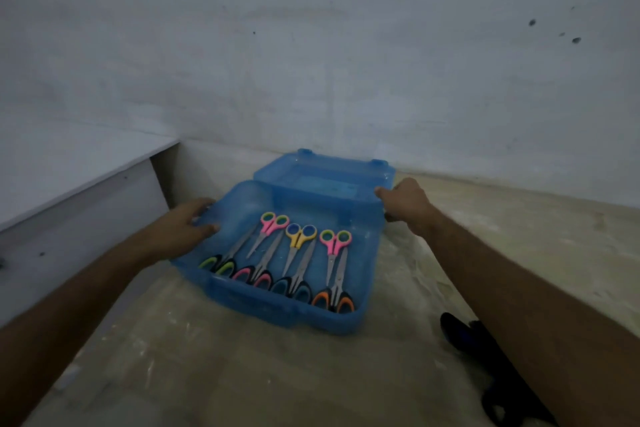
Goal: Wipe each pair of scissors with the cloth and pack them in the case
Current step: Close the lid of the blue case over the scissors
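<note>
- While the blue case [346,319] lies open on the pale floor [207,357] close to the wall [311,45], its lid [322,180] is tipped back toward that wall.
- Left hand [187,225]: it grips the case's left rim, thumb inside against the wall of the tray and fingers curled over the outer edge.
- Right hand [405,201]: it holds the right corner where lid and tray meet, fingers curled around the edge.
- Inside the tray, four large scissors lie side by side with handles toward the near wall: green [218,263], pink [252,276], blue [292,288] and orange [332,300].
- Three small scissors lie among them, handles toward the lid: a pink pair [273,222], a yellow pair [300,234] and another pink pair [335,240].
- A white board [69,177] juts in at the left, just beside the left hand.
- A dark object [460,329] lies on the floor under the right forearm; what it is cannot be told.
</note>
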